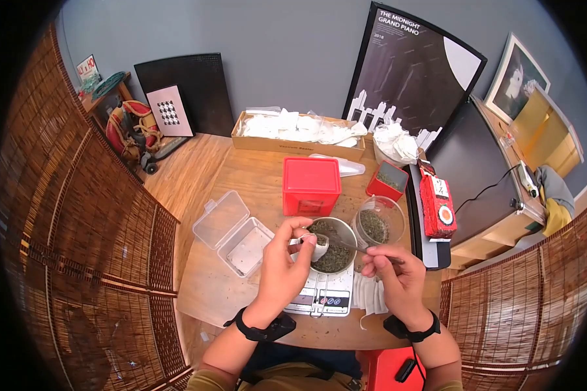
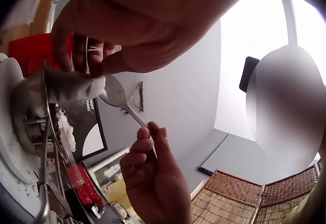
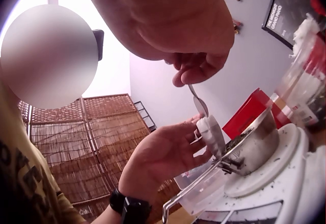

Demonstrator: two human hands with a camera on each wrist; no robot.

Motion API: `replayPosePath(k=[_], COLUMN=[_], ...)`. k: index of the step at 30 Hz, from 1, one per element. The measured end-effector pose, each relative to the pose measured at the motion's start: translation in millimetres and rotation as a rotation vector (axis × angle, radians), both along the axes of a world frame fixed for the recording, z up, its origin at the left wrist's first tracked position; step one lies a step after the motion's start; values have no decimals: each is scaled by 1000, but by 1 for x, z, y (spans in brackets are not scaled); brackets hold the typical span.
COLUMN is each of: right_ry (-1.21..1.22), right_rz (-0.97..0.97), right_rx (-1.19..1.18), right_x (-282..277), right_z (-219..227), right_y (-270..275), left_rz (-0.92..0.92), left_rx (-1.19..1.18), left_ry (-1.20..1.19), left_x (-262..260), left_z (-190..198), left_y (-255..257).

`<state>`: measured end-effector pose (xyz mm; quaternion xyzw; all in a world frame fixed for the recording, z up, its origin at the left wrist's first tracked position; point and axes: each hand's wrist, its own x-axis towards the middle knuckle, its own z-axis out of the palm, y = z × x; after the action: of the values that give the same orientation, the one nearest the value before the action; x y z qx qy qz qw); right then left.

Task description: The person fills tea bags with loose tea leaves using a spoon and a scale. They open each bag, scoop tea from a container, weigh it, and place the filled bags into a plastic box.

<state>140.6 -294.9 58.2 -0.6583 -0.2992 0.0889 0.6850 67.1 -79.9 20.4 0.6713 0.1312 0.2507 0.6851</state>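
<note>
Over a metal pan [image 1: 355, 242] of dried leaves, my left hand [image 1: 284, 266] pinches a small white tea bag [image 1: 320, 251] between thumb and fingers. A metal spoon [image 2: 114, 92] is gripped by its handle in my right hand [image 1: 398, 280]. Its bowl meets the mouth of the tea bag in the left wrist and right wrist views. Under the pan is a white scale [image 1: 339, 304], with the pan's wire handle lying across its front. Several filled white bags [image 1: 370, 294] lie in a row right of the scale.
Behind the pan stands a red tin [image 1: 312, 176]. A clear tub [image 1: 398, 225] of leaves and a smaller red tin [image 1: 398, 193] are at right. An opened plastic box [image 1: 225, 221] lies left. A cardboard box [image 1: 274, 144] of white bags stands at the back, a red packet [image 1: 437, 212] far right.
</note>
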Motion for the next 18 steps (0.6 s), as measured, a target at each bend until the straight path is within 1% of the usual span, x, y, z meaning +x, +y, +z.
replayPosePath(k=[3,5,9,12,14,15,17,18], right_ry=[-32,-51,-50,-69,42,43,-3,-30], right_rz=[-24,44,2,12,-99,-102,-110,-98], right_rx=[13,-27,6,-33,69,70,-74,-124], right_x=[-2,0,-2,-2,-1,3,15,20], right_z=[1,1,0,1,-2,-4,-9,-17], right_y=[1,1,2,2,2,3,4,5], left_rz=[12,30,60,56,57,42,24,19], left_rx=[39,74,73,80,96,96,96,60], left_ry=[-8,-16,-33,-32,-33,-18,-3,3], left_x=[-1,-1,-1,-2,-3,-4,-6,-7], left_z=[2,3,3,2,2,3,5,6], left_y=[1,1,0,0,1,1,1,0])
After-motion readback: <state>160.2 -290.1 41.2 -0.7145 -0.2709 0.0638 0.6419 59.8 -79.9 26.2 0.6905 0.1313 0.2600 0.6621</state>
